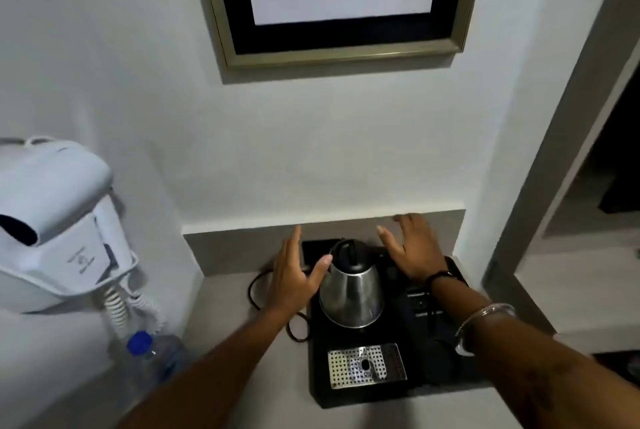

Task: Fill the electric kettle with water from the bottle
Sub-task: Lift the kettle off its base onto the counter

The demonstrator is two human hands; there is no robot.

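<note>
A narrow grey table [228, 293] fills a white-walled alcove, a framed picture [341, 2] hanging above it. On the table a black tray [429, 369] carries the steel electric kettle [351, 293], which stands upright between the two hands. The left hand [292, 278] hovers with its grip spread just beside the kettle; its thumb may touch the lid. The right hand [414, 250], grip spread too, hangs behind the kettle. Below the left forearm stands the blue-capped water bottle [152, 369], under a wall-mounted white hair dryer [59, 224].
</note>
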